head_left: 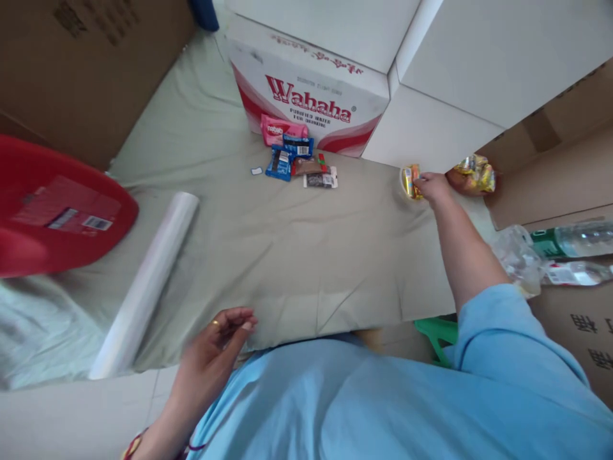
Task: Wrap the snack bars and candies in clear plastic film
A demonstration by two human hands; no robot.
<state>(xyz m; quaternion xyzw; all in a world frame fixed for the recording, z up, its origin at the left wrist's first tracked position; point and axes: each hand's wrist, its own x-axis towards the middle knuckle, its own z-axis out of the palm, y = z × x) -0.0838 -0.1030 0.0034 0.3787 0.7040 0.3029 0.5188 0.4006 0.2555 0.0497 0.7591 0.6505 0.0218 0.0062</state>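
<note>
My right hand (pixel 433 186) stretches far to the right with its fingers closed on a small yellow-and-orange wrapped packet (pixel 416 174). Another yellow packet (pixel 408 185) lies beside it in a small clear bowl (pixel 403 190). Whether the held packet touches the bowl is hard to make out. Close to my body, at the table's front edge, my left hand (pixel 215 351) is loosely curled, thumb and fingers apart, with nothing seen in it. At the middle back lie a pink "nabati" packet (pixel 282 131), blue packets (pixel 280 163), a brown packet (pixel 309 166) and a black-and-white packet (pixel 320 178).
A white-and-red Wahaha carton (pixel 311 96) stands behind the packets. On the left are a red plastic container (pixel 62 211) and a white plastic roll (pixel 146 281). At right are a bowl of yellow packets (pixel 474 174), plastic bottles (pixel 579 240) and a green stool (pixel 438 333).
</note>
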